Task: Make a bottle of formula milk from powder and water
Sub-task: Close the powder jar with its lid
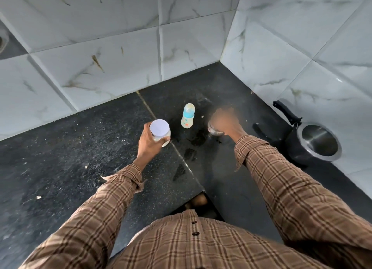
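A baby bottle [187,116] with a blue collar and clear cap stands upright on the black stone counter [80,147], near the tiled corner. To its left my left hand [150,141] grips a clear jar of white powder [161,132] with a pale round lid, resting on the counter. To the bottle's right my right hand [226,120] is blurred and lies over a small steel cup [214,130]. Only the cup's lower rim shows. How the fingers of that hand lie on the cup is hidden by the blur.
A black pressure cooker [314,142] without lid stands at the right by the wall, its handle pointing back. Wet patches [191,147] lie on the counter in front of the bottle. White marble-look tiles [120,47] close off the back and right. Crumbs dot the counter.
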